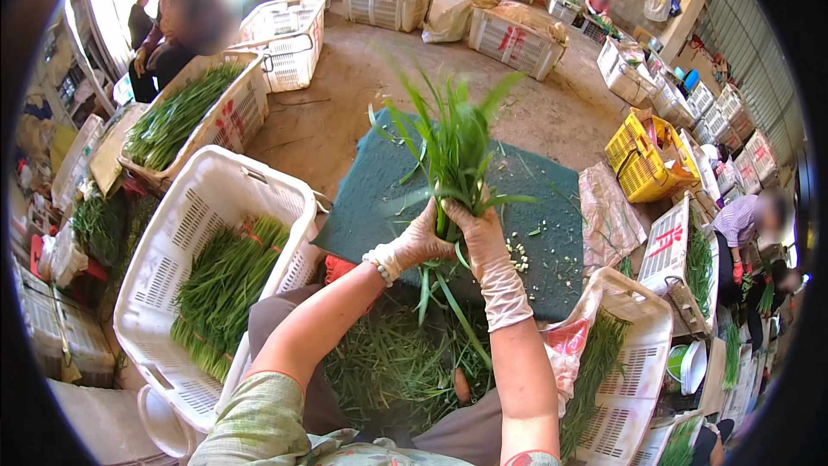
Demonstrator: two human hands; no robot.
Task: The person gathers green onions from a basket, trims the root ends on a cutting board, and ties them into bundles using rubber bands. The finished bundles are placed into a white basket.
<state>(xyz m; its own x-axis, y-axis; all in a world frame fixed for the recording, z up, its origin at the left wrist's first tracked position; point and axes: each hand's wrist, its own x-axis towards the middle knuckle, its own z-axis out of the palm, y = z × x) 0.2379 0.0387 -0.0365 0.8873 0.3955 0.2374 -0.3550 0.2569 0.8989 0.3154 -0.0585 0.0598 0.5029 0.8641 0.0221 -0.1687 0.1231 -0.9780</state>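
Both my hands, in thin pale gloves, grip one bunch of green leafy stalks [456,142] above a board covered in dark green cloth [537,188]. My left hand [424,236] closes on its left side, a beaded bracelet at the wrist. My right hand [475,226] holds it from the right. The leaf tips are blurred; a few long leaves hang down below the hands. Small cut pale stem pieces [517,255] lie on the cloth right of my right hand. Loose green trimmings [394,362] fill the space between my knees.
At left, a white plastic crate [149,272] holds banded green bundles [226,285]; behind it stands another filled crate [242,113]. At right, a white crate [637,362] holds more stalks. A yellow crate [637,162] stands farther right. Several people sit or bend around the room's edges.
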